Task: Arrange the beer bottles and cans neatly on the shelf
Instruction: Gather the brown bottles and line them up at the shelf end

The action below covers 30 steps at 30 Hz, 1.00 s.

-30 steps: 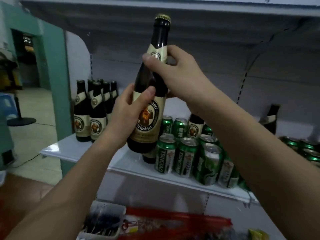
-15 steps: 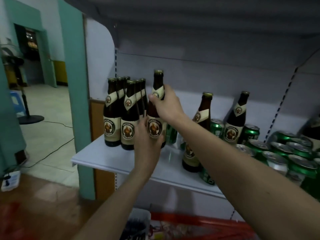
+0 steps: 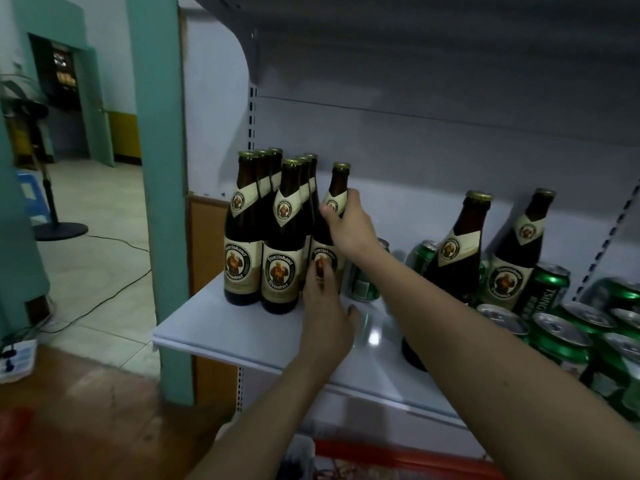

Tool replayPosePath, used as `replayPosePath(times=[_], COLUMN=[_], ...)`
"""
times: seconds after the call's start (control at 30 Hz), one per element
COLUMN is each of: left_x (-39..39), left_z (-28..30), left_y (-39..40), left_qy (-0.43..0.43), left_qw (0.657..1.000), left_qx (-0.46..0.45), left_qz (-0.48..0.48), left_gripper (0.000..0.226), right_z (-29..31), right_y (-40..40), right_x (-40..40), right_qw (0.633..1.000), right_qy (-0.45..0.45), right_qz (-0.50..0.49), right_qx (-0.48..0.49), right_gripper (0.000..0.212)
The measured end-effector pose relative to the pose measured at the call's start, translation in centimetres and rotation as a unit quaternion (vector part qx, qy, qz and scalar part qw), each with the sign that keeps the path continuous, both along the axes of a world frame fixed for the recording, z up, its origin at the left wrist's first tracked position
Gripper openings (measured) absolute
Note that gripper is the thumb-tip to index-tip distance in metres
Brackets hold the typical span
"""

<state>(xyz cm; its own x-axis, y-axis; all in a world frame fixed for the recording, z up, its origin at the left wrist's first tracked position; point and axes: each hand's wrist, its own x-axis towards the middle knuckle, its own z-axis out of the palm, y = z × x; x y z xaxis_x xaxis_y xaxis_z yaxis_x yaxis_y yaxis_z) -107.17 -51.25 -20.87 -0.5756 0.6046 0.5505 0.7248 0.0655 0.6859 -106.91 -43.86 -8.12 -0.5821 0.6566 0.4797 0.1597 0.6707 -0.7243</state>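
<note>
A brown beer bottle with a cream label stands on the white shelf, right beside a tight group of several matching bottles at the shelf's left end. My right hand grips its neck and shoulder. My left hand touches the bottle's lower body with straight fingers. Two more bottles stand further right among green cans.
A green can stands just behind my right wrist. A teal pillar rises left of the shelf. The upper shelf hangs overhead. A red basket lies below. A fan stand and cables are on the floor at left.
The bottle came down from mid-air onto the shelf next to the bottle group. Both hands stayed on it; the left hand has slid down to its base.
</note>
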Motion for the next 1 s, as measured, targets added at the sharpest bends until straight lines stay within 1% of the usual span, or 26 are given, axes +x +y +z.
replayPosePath(times=[0.1,0.2,0.33,0.5,0.77,0.93,1.0], left_x=[-0.1,-0.4,-1.2,-2.4,-3.9,-4.2,-4.2], left_z=[-0.2,-0.2,0.3,0.8,0.7,0.6,0.5], left_y=[0.6,1.3,2.8,4.8,6.4,7.2,7.0], left_qy=[0.009,-0.008,-0.055,-0.085,-0.095,-0.104,-0.104], left_qw=[0.999,0.997,0.993,0.990,0.991,0.989,0.989], left_qx=[-0.045,-0.064,-0.070,-0.071,-0.056,-0.062,-0.056], left_qz=[-0.006,-0.047,-0.077,-0.088,-0.080,-0.083,-0.085], left_gripper=[0.091,0.094,0.095,0.093,0.088,0.093,0.091], right_z=[1.6,2.8,3.1,3.3,3.0,2.6,2.6], right_y=[0.9,1.8,3.0,4.1,5.3,5.4,5.1], right_x=[-0.1,-0.1,-0.7,-2.0,-3.8,-4.1,-3.9], right_qw=[0.996,0.990,0.987,0.985,0.985,0.986,0.986], right_qy=[-0.072,-0.112,-0.118,-0.109,-0.105,-0.099,-0.102], right_qz=[-0.044,-0.078,-0.112,-0.132,-0.135,-0.136,-0.132], right_qx=[0.023,0.018,0.006,-0.001,0.015,0.022,0.018], right_gripper=[0.043,0.041,0.038,0.039,0.042,0.041,0.044])
